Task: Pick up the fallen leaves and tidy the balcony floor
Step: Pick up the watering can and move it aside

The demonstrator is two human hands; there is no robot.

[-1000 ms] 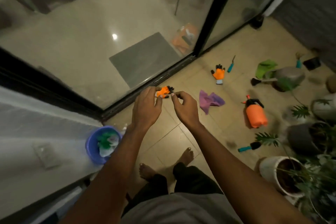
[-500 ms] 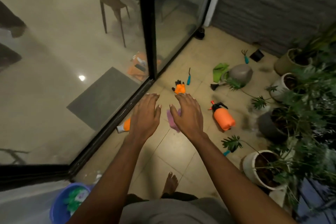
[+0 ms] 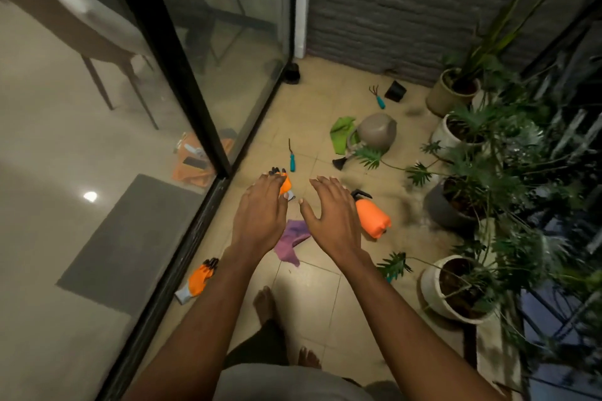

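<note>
Head view: your left hand (image 3: 260, 215) and right hand (image 3: 335, 218) hang spread, empty. Watch your bare feet (image 3: 265, 303): the cloth (image 3: 290, 242) may slip, the weeder (image 3: 292, 158) may jab.

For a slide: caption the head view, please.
Left hand and right hand open above a balcony floor strewn with a glove, orange sprayer and purple cloth.
</note>
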